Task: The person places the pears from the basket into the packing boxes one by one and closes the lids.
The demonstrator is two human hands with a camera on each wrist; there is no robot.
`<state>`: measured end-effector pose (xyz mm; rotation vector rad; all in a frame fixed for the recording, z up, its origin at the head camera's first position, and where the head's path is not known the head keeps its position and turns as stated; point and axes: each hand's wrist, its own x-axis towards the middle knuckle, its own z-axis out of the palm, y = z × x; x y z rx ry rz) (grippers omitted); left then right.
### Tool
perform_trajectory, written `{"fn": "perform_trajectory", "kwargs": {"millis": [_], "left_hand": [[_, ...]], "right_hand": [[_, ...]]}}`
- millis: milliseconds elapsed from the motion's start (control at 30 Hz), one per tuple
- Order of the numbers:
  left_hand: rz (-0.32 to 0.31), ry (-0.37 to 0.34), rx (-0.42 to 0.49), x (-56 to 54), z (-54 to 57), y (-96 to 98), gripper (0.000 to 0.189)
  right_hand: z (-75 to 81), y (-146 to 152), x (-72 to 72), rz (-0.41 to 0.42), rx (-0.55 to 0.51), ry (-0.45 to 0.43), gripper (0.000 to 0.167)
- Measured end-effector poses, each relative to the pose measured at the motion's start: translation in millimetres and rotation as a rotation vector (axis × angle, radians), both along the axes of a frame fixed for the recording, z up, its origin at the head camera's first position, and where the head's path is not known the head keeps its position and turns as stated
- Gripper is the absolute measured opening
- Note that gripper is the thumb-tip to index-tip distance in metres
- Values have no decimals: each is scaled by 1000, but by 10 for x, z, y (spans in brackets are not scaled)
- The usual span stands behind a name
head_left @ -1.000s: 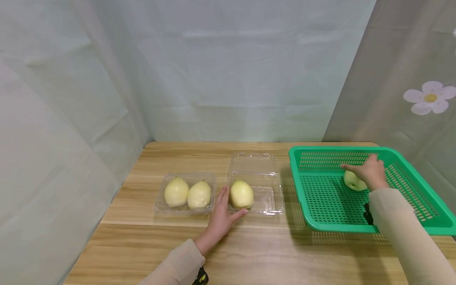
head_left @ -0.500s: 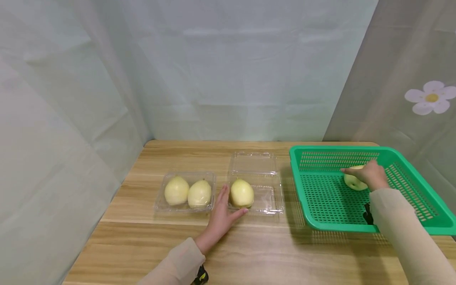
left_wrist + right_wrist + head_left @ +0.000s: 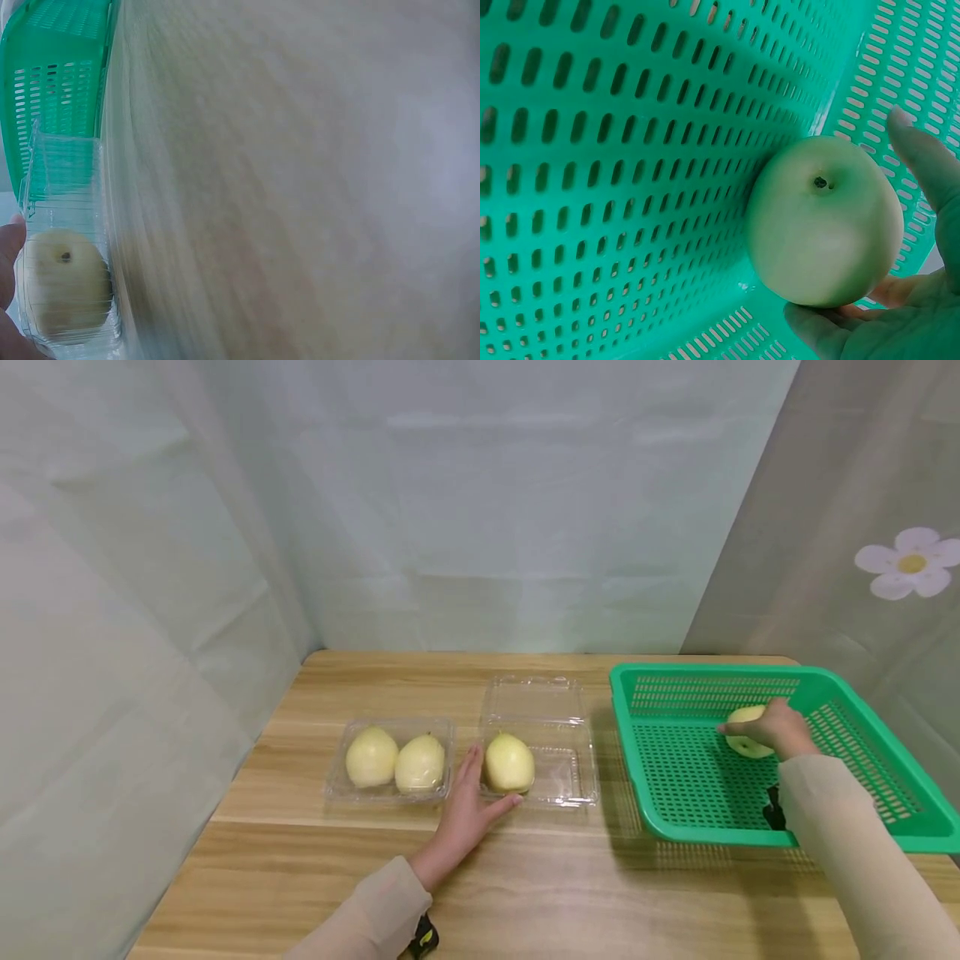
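My left hand (image 3: 465,814) rests beside a clear plastic clamshell box (image 3: 555,777) with its lid folded back. Its fingers lie along the box's left side and the thumb is spread along the front. One yellow pear (image 3: 510,763) sits in the box's left half. Inside a green basket (image 3: 697,837), my right hand (image 3: 783,731) is around another pear (image 3: 829,232). In the right wrist view its fingers touch the pear's lower side, while the thumb stands apart from it.
A second clamshell box (image 3: 337,781), holding two pears (image 3: 420,765), stands left of my left hand. Both boxes and the basket are on a wooden table (image 3: 540,893). Pale curtains (image 3: 487,527) hang behind and at the sides.
My right hand has lowered slightly over the pear in the basket, its thumb coming down at the pear's side. The left hand stays at the box.
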<state>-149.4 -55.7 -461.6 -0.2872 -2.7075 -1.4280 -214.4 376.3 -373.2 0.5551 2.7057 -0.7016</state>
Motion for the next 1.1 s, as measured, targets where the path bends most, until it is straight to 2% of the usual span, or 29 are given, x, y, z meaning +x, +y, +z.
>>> {"fn": "perform_trajectory", "kwargs": {"millis": [300,733,1100], "left_hand": [[-2,-4,-3,2,-12,4,95],[8,3,0,-5,-7,3,94],[14,12,-15,4,11,8,93]], "right_hand": [[-53,24,15,11,-10,28,103],[-43,24,15,25,1,52,99],[-92,46,-7,57,29,75,101]]}}
